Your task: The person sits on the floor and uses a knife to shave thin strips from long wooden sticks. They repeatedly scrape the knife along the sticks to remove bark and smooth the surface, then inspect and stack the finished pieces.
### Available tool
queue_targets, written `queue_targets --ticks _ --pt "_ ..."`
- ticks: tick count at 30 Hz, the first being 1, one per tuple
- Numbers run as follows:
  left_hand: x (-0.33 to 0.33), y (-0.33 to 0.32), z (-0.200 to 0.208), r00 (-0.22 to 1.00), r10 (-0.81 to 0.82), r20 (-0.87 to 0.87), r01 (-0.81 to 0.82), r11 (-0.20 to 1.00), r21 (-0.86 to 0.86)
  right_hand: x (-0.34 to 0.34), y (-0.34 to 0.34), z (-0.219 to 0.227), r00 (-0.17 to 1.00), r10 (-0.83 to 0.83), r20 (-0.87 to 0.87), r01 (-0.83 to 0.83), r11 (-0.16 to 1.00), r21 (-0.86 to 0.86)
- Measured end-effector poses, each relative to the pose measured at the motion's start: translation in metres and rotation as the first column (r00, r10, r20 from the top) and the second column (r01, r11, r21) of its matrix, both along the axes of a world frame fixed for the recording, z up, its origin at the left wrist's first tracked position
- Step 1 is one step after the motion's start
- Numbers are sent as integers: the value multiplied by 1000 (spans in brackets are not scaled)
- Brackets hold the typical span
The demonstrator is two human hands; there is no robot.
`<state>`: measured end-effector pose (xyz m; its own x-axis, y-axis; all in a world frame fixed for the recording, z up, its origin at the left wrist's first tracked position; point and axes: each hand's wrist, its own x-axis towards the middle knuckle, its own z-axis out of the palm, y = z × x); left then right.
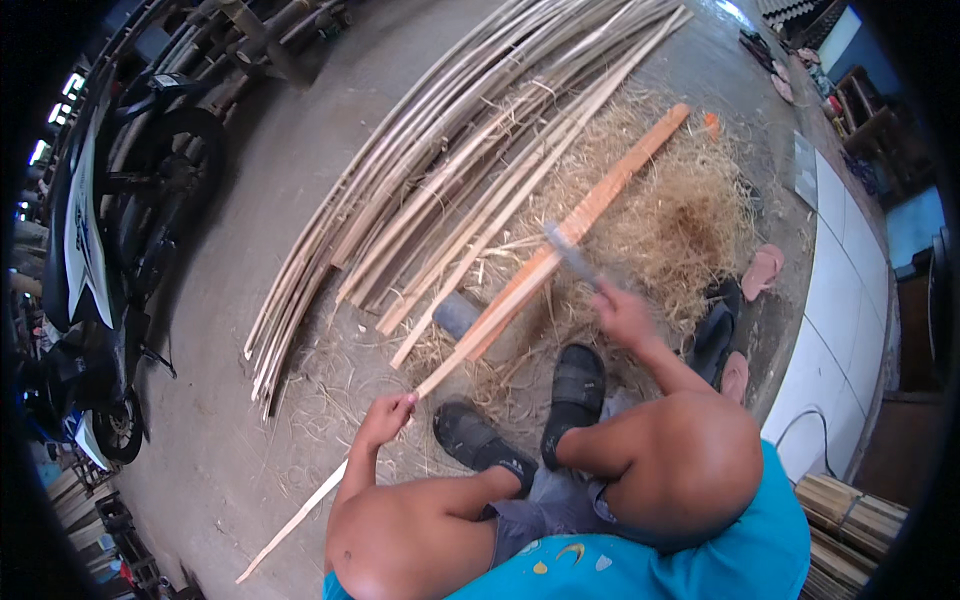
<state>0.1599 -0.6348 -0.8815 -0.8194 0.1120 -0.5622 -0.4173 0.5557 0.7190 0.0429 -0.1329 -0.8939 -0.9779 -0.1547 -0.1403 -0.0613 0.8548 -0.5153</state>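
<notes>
Along the near half of the orange-brown plank (628, 172) lies a pale bamboo-like strip (512, 293), its lower end running past the plank's near end to the left hand (385, 420). Across the plank's middle — crosswise to the strip — is a knife (575, 256), carried by the right hand (624, 316) just right of the plank. The step in hand is judged to be scraping or thinning the strip. Done well, it would call for the strip flat on the plank's face, the blade at an even tilt with light, constant pressure, a straight stroke, and the left fingers well clear of the edge.

Grip: the left hand is closed on the strip, thumb and fingers pinched with no visible gap; the right hand is wrapped round the knife's handle — exact finger placement is too small to tell. Whether the edge bites into the strip cannot be told.

Right of the plank, a heap of curled shavings (690, 235); left of it, long split strips (450, 150) side by side; beneath its near part, a grey cylinder (457, 315).
</notes>
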Motion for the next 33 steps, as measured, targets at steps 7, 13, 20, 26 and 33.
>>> queue_targets --ticks 7,13,20,26,33 --pt "-12 20 -18 999 7 -54 -10 998 -61 18 -39 11 996 -1 88 15 987 -160" --pt "-27 68 0 867 -352 -352 179 881 -439 24 -30 20 994 81 71 -80 997 -18" --pt "-36 80 -19 985 -103 -139 120 985 120 -2 -8 69 991 -126 47 129 990 -55" --pt "-12 60 26 933 47 356 -132 967 219 17 -51 33 989 122 80 -115 990 -81" --pt "93 -113 10 837 -199 510 246 969 -25 -22 -20 36 992 -112 59 120 980 -159"
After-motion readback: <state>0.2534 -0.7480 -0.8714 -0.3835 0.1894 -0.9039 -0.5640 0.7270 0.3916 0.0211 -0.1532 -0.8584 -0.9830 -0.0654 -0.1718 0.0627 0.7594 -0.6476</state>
